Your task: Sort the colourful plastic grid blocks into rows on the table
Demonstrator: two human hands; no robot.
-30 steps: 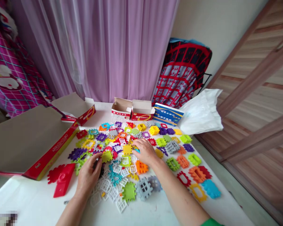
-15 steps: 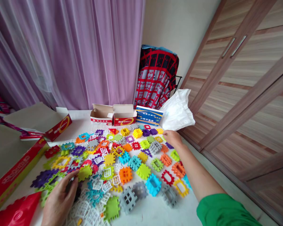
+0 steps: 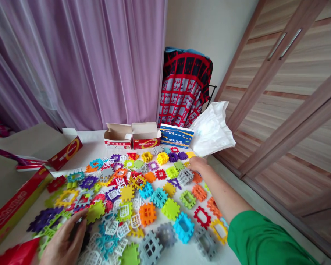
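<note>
Many toothed plastic building blocks lie spread over the white table. At the lower left my left hand (image 3: 64,239) has its thumb and fingers bent round something dark that I cannot make out. Its fingertips lie beside a lime-green block (image 3: 96,211). White lattice window pieces (image 3: 92,254) lie to its right. My right hand (image 3: 198,164) reaches over the far right of the spread, fingers curled down next to a yellow block (image 3: 191,154). What is under those fingers is hidden. Nearby are a grey block (image 3: 185,176) and an orange block (image 3: 199,193).
Open red cartons (image 3: 146,141) and a blue box (image 3: 176,136) stand along the back, with a white bag (image 3: 213,129) to their right. Large open boxes (image 3: 22,198) line the left side. A red piece (image 3: 15,254) lies front left. Wooden wardrobe doors (image 3: 287,99) rise at the right.
The view has shifted slightly. My right hand has come a little nearer over the blocks, covering a purple one. My left hand stays beside the lime-green block.
</note>
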